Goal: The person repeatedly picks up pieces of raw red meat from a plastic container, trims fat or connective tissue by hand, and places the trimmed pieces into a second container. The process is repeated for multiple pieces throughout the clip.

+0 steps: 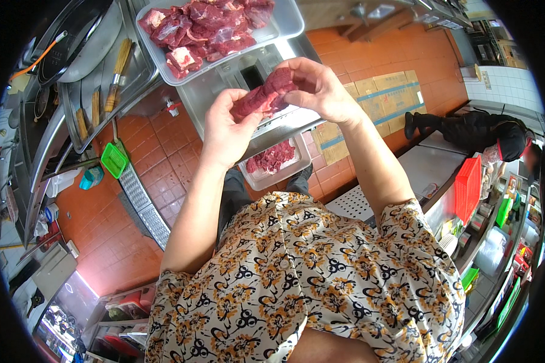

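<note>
Between my two hands is a piece of raw red meat, held above a stainless steel machine with a dark opening in its top. My left hand grips the meat's left end, and my right hand pinches its other end. Just beyond, large chunks of raw meat fill a translucent plastic tub on the machine. Below the machine's near edge, a second plastic tub holds ground or finely cut meat.
At the left, a metal counter holds a brush and wooden-handled tools. A green basket is near a floor drain grate. Flattened cardboard covers tiles at the right. Another person stands by a counter with a red basket.
</note>
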A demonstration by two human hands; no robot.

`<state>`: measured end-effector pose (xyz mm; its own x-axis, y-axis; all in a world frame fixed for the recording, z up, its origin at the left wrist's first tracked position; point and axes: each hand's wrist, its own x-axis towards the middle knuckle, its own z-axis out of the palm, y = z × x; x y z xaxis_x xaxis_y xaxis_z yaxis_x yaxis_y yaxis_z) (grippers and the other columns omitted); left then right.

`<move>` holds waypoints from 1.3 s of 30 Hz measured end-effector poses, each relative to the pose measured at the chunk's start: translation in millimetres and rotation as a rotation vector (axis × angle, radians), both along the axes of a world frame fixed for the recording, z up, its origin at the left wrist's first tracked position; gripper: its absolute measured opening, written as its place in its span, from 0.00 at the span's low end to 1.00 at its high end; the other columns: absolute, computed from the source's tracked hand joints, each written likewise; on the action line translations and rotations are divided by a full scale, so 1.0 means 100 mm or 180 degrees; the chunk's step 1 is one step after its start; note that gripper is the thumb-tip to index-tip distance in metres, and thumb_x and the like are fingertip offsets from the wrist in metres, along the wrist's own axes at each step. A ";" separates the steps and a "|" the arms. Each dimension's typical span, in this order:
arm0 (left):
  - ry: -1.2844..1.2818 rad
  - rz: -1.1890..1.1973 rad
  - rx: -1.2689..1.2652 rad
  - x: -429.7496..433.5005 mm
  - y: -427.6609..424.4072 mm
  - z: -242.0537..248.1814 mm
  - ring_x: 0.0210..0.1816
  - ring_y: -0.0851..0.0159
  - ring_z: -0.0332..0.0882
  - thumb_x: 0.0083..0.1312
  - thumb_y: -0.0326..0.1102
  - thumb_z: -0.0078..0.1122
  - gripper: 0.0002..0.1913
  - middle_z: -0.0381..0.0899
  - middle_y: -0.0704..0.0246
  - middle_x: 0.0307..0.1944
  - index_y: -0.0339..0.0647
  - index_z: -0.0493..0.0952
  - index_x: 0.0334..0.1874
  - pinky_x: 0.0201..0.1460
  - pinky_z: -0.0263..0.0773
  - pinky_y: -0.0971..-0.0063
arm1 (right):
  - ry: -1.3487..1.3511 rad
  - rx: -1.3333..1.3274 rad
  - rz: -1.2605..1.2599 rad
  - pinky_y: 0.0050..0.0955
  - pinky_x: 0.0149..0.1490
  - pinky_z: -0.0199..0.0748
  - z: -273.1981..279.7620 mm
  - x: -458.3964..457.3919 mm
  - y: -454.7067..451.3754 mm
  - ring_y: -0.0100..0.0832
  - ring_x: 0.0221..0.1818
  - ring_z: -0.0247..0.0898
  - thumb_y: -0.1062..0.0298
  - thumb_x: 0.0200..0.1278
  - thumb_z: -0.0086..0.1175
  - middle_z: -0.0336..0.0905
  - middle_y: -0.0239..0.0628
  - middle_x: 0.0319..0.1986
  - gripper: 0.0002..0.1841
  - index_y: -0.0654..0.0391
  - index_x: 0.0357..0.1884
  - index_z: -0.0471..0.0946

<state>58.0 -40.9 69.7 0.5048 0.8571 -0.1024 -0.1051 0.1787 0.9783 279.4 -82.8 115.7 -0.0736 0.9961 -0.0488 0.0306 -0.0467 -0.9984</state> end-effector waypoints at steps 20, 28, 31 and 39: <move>-0.1464 -0.0579 -0.1920 -0.06 0.00 -0.04 0.60 0.57 0.78 0.74 0.30 0.52 0.18 0.77 0.58 0.61 0.33 0.69 0.64 0.62 0.76 0.53 | 0.0830 -0.0907 -0.0083 0.23 0.37 0.83 -0.16 0.07 0.06 0.25 0.35 0.82 0.56 0.74 0.59 0.85 0.38 0.40 0.21 0.66 0.54 0.79; -0.1366 -0.0509 -0.2139 -0.06 -0.01 0.00 0.59 0.59 0.78 0.74 0.30 0.54 0.17 0.78 0.60 0.59 0.35 0.70 0.62 0.62 0.76 0.54 | 0.0884 -0.0912 -0.0099 0.25 0.43 0.84 -0.20 0.07 0.05 0.26 0.37 0.83 0.61 0.70 0.64 0.85 0.38 0.42 0.21 0.67 0.56 0.78; -0.1253 -0.0483 -0.1999 -0.06 -0.02 -0.04 0.58 0.60 0.79 0.73 0.28 0.55 0.18 0.79 0.61 0.58 0.35 0.70 0.63 0.61 0.77 0.57 | 0.0906 -0.0816 -0.0041 0.25 0.48 0.83 -0.23 0.07 0.06 0.26 0.41 0.83 0.69 0.66 0.65 0.85 0.38 0.43 0.20 0.67 0.57 0.77; -0.0991 -0.0210 -0.1547 -0.02 -0.08 0.04 0.51 0.67 0.81 0.67 0.20 0.63 0.18 0.80 0.60 0.53 0.32 0.73 0.58 0.57 0.80 0.68 | 0.0682 -0.0331 0.0318 0.31 0.66 0.75 -0.24 0.11 0.04 0.29 0.57 0.78 0.81 0.64 0.60 0.82 0.38 0.53 0.26 0.65 0.65 0.72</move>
<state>55.8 -49.2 74.0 0.6249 0.7146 -0.3143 -0.3482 0.6155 0.7070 290.0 -78.8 91.9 -0.1909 0.9738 -0.1235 -0.1714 -0.1569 -0.9726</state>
